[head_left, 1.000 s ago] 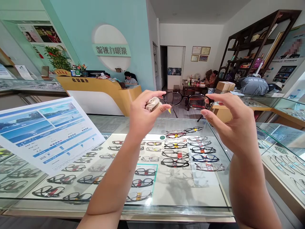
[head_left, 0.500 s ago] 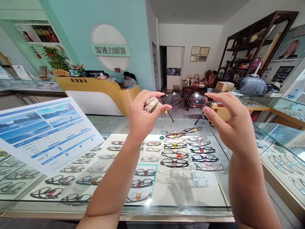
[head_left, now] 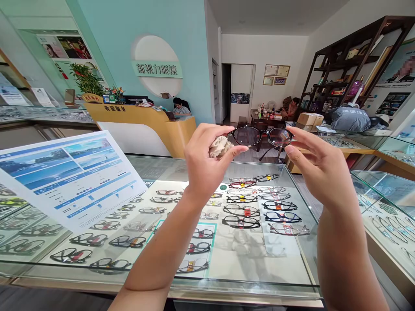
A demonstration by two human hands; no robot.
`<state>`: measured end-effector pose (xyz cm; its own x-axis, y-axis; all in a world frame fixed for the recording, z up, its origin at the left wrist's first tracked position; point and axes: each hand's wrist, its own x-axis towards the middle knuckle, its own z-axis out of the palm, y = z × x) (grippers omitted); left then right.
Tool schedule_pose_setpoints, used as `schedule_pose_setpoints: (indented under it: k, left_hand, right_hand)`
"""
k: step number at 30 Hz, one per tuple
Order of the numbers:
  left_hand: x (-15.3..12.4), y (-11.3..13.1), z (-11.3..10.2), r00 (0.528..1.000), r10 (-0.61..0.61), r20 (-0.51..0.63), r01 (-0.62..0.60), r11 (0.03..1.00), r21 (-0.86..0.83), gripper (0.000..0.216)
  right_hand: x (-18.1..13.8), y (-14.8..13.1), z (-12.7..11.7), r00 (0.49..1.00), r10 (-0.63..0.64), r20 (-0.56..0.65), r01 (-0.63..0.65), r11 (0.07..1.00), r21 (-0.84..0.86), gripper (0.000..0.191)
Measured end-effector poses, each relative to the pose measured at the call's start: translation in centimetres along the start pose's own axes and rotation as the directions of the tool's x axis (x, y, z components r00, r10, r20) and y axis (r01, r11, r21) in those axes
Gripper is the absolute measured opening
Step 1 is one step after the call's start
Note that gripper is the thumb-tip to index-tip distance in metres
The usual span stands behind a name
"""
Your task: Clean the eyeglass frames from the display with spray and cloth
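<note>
A pair of dark-rimmed eyeglasses (head_left: 247, 136) is held up in front of me above the glass display case (head_left: 259, 270). My left hand (head_left: 207, 157) pinches the left side of the frame between thumb and fingers. A crumpled beige cloth (head_left: 221, 147) is tucked in the same palm. At the frame's other end, my right hand (head_left: 319, 166) grips the rim's outer edge with thumb and forefinger. Red lettering shows on the right lens. One temple arm hangs down behind the lenses; the other is hidden.
A printed sheet (head_left: 74, 181) lies on the case at left. Rows of spectacle frames (head_left: 241, 222) sit under the glass. Beyond stand a yellow-topped reception counter (head_left: 139, 125) with a person (head_left: 181, 106) behind it, another glass case (head_left: 385, 203) at right, and a second seated person (head_left: 292, 108).
The eyeglasses have turned at an angle, the left lens now appearing larger than the right. Both hands appear slightly further right, as does the whole scene. Both grips stay.
</note>
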<state>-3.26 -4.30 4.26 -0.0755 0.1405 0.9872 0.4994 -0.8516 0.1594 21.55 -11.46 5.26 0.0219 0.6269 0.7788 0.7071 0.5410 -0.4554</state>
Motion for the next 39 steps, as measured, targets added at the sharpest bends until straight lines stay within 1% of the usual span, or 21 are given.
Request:
schedule_pose_setpoints:
  k: [2,4,6,8,10,14,16,19,24,27,31,33,35,39]
  left_hand:
    - [0.0,-0.3,0.1,1.0,0.005,-0.008,-0.005,1.0,0.006,0.047]
    - [0.0,-0.8,0.3,0.999,0.013,-0.03,-0.013,1.0,-0.003,0.047]
    - [-0.1,-1.4,0.5,0.998,0.022,-0.06,-0.024,0.999,-0.034,0.047]
    - [-0.1,-2.1,0.7,0.997,0.014,-0.08,-0.02,0.997,-0.073,0.048]
    - [-0.1,-2.9,0.9,0.997,-0.017,-0.08,0.009,0.995,-0.101,0.05]
    - [-0.3,-4.1,1.4,0.995,-0.095,-0.041,0.088,0.987,-0.133,0.054]
    - [-0.5,-4.1,1.6,0.993,-0.112,-0.033,0.107,0.986,-0.128,0.054]
    - [-0.9,-3.5,1.9,0.993,-0.114,-0.041,0.109,0.988,-0.111,0.052]
    - [-2.1,-2.2,2.5,0.992,-0.083,-0.096,0.075,0.994,-0.083,0.054]
    - [-2.5,-2.1,2.8,0.99,-0.053,-0.128,0.045,0.997,-0.069,0.057]
    - [-2.7,-2.3,3.0,0.988,-0.032,-0.148,0.017,0.995,-0.1,0.06]
    - [-2.7,-2.3,3.0,0.99,-0.045,-0.137,0.031,0.994,-0.106,0.061]
    - [-2.6,-2.1,2.9,0.99,-0.071,-0.121,0.056,0.991,-0.121,0.061]
    - [-2.4,-2.2,2.8,0.982,-0.167,-0.089,0.143,0.962,-0.234,0.056]
  right_hand:
    - [-0.2,-0.3,0.3,0.999,0.024,-0.031,-0.022,0.999,0.05,0.047]
    - [-0.4,-0.8,0.7,0.996,0.032,-0.088,-0.026,0.997,0.072,0.049]
    - [-0.6,-1.3,1.1,0.988,0.028,-0.151,-0.015,0.996,0.085,0.05]
    - [-0.8,-1.7,1.4,0.98,0.012,-0.201,0.007,0.996,0.093,0.046]
    - [-0.9,-2.1,1.8,0.969,-0.015,-0.248,0.038,0.995,0.089,0.04]
    - [-1.0,-2.6,2.2,0.941,-0.083,-0.327,0.101,0.994,0.038,0.033]
    - [-1.0,-2.7,2.3,0.939,-0.098,-0.329,0.11,0.994,0.017,0.032]
    - [-0.8,-2.3,2.5,0.937,-0.078,-0.342,0.093,0.995,0.026,0.032]
    - [-0.2,-0.8,2.8,0.927,0.004,-0.374,0.047,0.991,0.127,0.032]
    - [0.0,-0.4,2.9,0.926,0.053,-0.373,0.017,0.983,0.181,0.033]
    - [-0.1,-0.4,3.0,0.929,0.11,-0.353,-0.022,0.969,0.244,0.036]
    - [-0.1,-0.5,3.0,0.93,0.112,-0.351,-0.022,0.968,0.249,0.036]
    - [-0.2,-0.6,2.9,0.929,0.085,-0.361,-0.001,0.974,0.225,0.035]
    - [-0.5,-1.1,2.8,0.924,0.044,-0.38,0.032,0.981,0.193,0.032]
